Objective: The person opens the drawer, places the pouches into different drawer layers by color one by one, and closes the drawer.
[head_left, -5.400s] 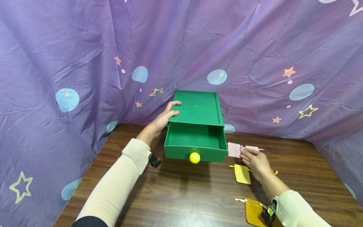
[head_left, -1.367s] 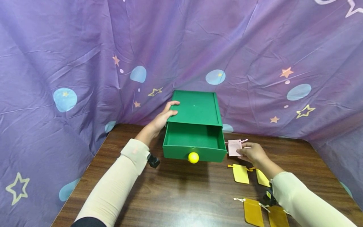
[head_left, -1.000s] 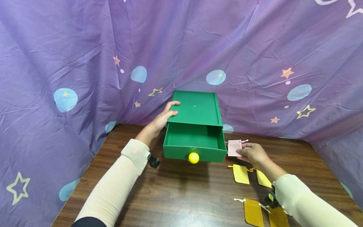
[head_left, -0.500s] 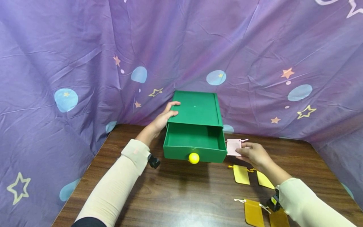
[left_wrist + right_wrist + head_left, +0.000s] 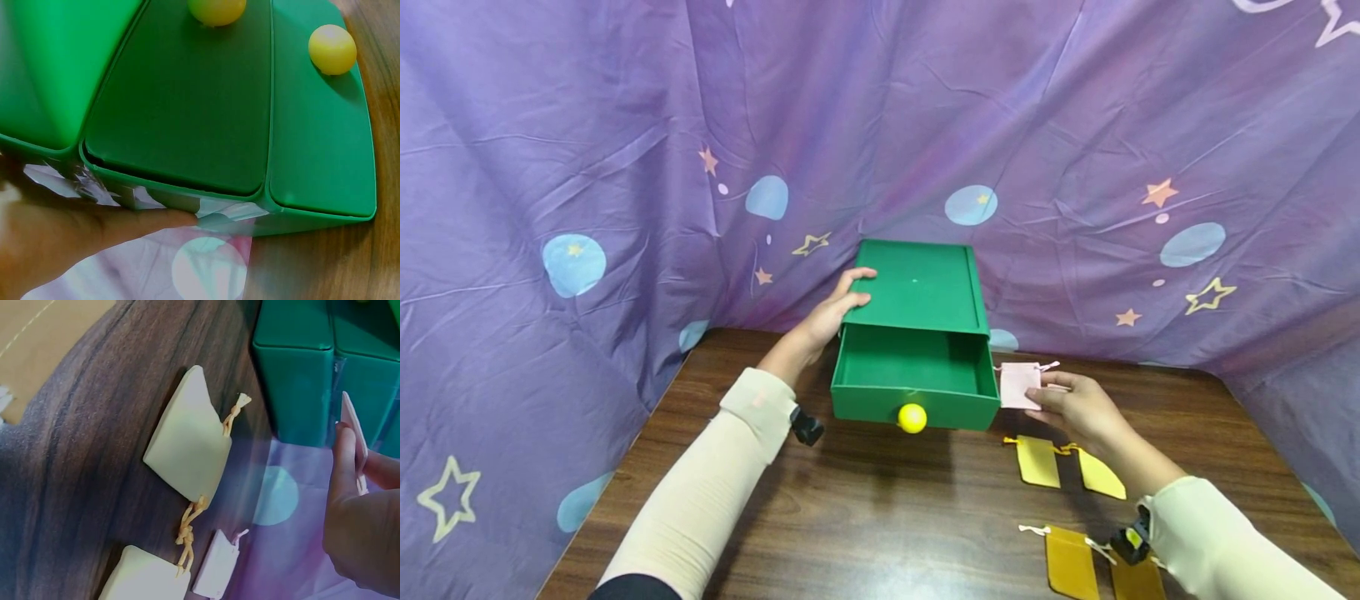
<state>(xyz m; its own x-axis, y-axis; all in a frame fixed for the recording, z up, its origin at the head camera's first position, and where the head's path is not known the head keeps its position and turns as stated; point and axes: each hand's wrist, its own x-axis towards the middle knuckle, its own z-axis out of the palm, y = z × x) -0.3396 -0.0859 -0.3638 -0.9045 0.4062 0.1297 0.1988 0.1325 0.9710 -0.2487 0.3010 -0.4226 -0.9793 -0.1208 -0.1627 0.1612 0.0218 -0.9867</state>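
My right hand (image 5: 1082,408) pinches a small pink drawstring pouch (image 5: 1018,386) by its right edge, beside the green drawer cabinet (image 5: 917,287). In the right wrist view this pouch (image 5: 354,428) stands almost edge-on between thumb and fingers, raised above the table. A second pink pouch (image 5: 216,565) lies on the table below, mostly hidden by the hand in the head view. My left hand (image 5: 820,325) rests against the cabinet's left side, fingertips on its top edge. The top drawer (image 5: 917,367) is pulled out, its visible inside bare, with a yellow ball knob (image 5: 912,418).
Two yellow pouches (image 5: 1038,462) lie in front of the right hand, two mustard-brown pouches (image 5: 1071,562) nearer the front. Two lower drawers with yellow knobs (image 5: 332,50) are pushed in, in the left wrist view. A purple patterned curtain (image 5: 880,125) hangs behind the wooden table (image 5: 850,508).
The right hand, earlier reaching over the pink pouches, now has one in its pinch. Over the last second that pouch has risen slightly. The left hand and the drawer keep their places.
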